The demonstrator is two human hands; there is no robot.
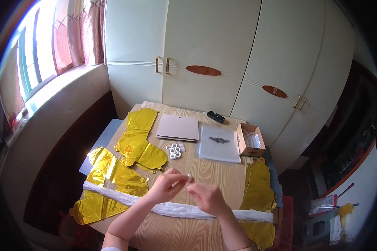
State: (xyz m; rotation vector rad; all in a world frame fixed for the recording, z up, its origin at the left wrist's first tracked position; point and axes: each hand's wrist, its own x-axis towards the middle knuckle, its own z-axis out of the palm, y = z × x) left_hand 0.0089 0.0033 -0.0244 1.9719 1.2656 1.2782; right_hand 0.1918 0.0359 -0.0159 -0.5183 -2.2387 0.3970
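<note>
My left hand [168, 186] is closed, pinching a small white ring-shaped roll [189, 177] between thumb and fingertips above the middle of the table. Close beside it, my right hand [207, 199] has its thumb and fingers pinched together just below the roll; what they grip is too small to make out. Several similar white rolls [173, 151] lie grouped beyond my left hand. Beneath my forearms, a long bundle of white strands [178, 209] stretches across the table from left to right.
Flat gold foil balloons [139, 140] lie at the left, and more gold foil [257, 184] lies at the right. Toward the back are beige card sheets [178, 127], clear plastic bags [219, 146], a black object [215, 116] and an open cardboard box [250, 142]. Cabinets [205, 37] stand behind the table.
</note>
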